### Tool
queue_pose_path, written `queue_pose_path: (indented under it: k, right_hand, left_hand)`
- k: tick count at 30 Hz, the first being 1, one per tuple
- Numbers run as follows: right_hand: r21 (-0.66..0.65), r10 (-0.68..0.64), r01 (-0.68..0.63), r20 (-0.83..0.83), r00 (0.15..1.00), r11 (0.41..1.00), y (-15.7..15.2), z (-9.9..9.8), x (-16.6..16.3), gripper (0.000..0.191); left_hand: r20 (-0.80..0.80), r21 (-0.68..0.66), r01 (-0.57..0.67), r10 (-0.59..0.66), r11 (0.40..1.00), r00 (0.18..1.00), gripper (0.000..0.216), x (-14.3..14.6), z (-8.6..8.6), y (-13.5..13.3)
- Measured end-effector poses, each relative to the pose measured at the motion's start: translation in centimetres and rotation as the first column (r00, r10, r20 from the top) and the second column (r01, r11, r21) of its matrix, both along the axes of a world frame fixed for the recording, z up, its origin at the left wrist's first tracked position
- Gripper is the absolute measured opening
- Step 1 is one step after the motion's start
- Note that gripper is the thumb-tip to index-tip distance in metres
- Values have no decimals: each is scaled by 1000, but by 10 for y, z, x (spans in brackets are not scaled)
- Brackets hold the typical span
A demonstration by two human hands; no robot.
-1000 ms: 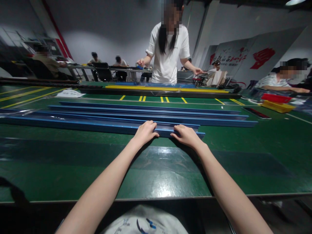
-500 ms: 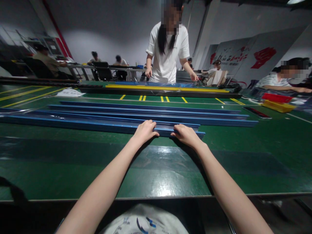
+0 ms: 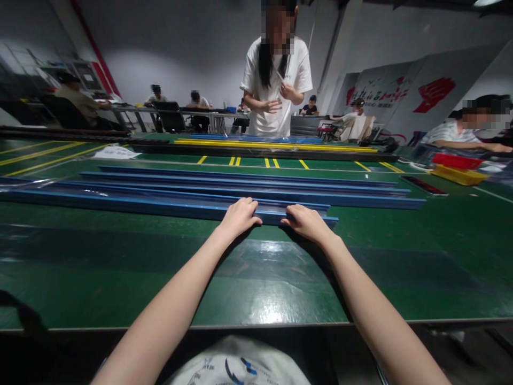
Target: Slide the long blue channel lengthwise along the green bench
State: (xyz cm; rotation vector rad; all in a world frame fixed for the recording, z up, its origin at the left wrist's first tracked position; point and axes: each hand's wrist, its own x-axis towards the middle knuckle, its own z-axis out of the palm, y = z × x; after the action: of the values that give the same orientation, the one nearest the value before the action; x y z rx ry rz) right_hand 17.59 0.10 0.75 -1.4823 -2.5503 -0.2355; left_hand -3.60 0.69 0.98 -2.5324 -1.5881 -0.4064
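Note:
Several long blue strips lie side by side across the green table (image 3: 120,278). My left hand (image 3: 239,216) and my right hand (image 3: 306,222) both rest on the nearest blue strip (image 3: 132,205), close to its right end. On each hand the fingers curl over the strip's top edge and grip it. The two hands are a short gap apart, with the strip showing between them. The farther blue strips (image 3: 248,184) lie untouched behind it.
Across the table a person in a white shirt (image 3: 276,85) stands with both hands raised at the chest, behind yellow and blue strips (image 3: 276,145). Red and yellow trays (image 3: 457,167) sit at the right beside a seated person. A white sheet (image 3: 115,153) lies far left.
My hands have stayed on the nearest blue strip. The person opposite has lifted both hands from the far strips up to the chest.

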Motion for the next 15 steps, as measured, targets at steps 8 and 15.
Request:
queue_pose_path:
  k: [8, 15]
  right_hand:
    - [37, 23, -23, 2, 1000, 999, 1, -2, 1, 19]
    - [47, 34, -34, -9, 999, 998, 1, -2, 1, 19]
  left_hand:
    - [-22, 46, 24, -23, 999, 999, 25, 0, -3, 2]
    - [-20, 56, 27, -26, 998, 999, 24, 0, -4, 2]
